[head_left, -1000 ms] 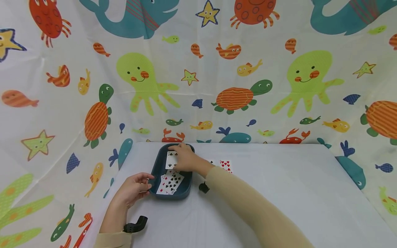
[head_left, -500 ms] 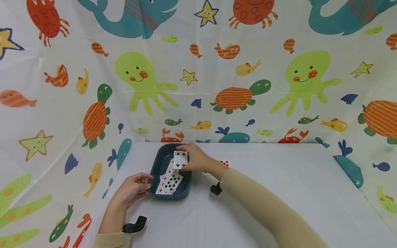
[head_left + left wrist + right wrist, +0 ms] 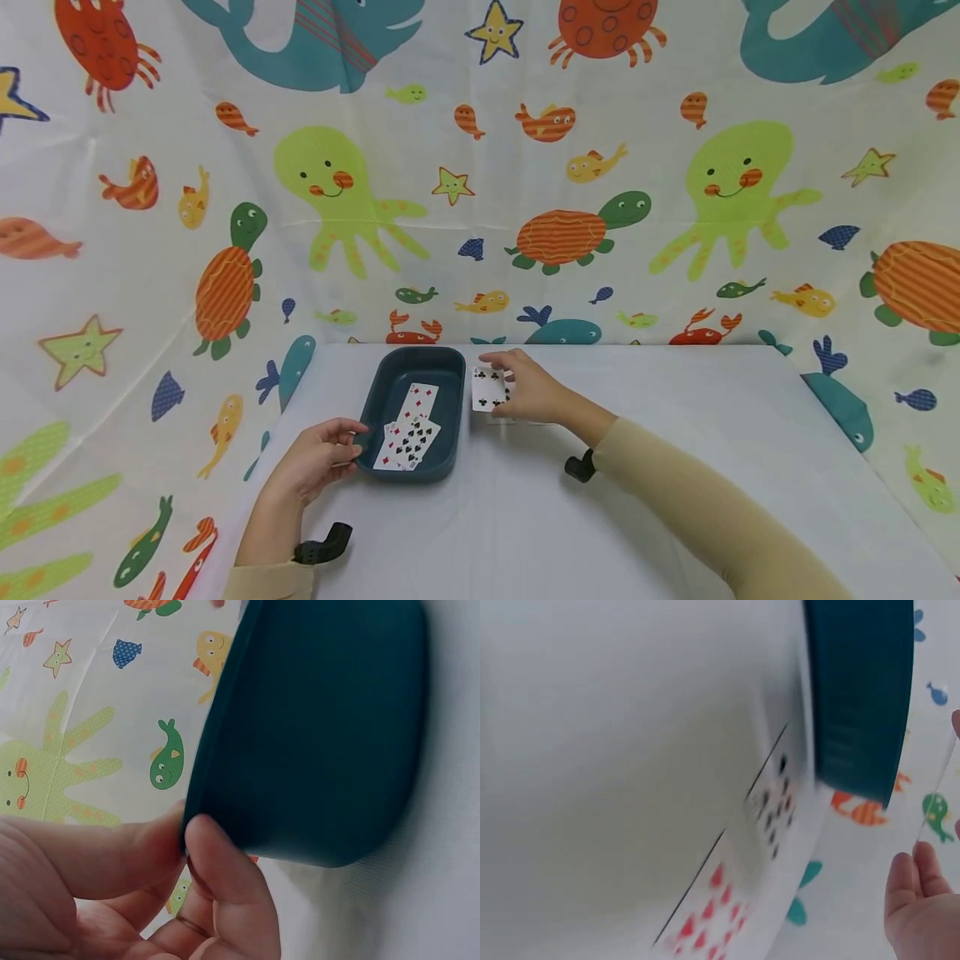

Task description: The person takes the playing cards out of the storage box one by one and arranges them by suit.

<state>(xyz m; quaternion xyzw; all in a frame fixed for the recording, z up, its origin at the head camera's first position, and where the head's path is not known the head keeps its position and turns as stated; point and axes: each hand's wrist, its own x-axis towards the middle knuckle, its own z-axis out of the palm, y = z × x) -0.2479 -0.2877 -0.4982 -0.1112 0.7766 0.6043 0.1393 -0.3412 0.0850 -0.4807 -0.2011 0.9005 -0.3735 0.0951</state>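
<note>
A dark teal plastic tray (image 3: pixel 455 417) stands at the left of the table with several face-up playing cards (image 3: pixel 417 402) in it, red diamonds and black spades among them. My left hand (image 3: pixel 318 458) pinches its near left rim between thumb and fingers; the left wrist view shows the tray wall (image 3: pixel 322 735) close up. Just right of the tray, my right hand (image 3: pixel 534 392) holds a clubs playing card (image 3: pixel 486 389) by its opposite edges, face up. In the right wrist view that card appears nearly edge-on above the fingertips (image 3: pixel 902 877).
Beneath and behind my right hand, a hearts card (image 3: pixel 716 915) and a black-suit card (image 3: pixel 774 802) lie on the white table (image 3: pixel 675 450), largely hidden in the head view. A patterned sea-animal cloth (image 3: pixel 480 167) hangs behind the table and along its sides.
My right hand has carried the clubs card from over the tray rightward past its rim, uncovering a diamonds card inside. The left hand has kept its grip on the tray.
</note>
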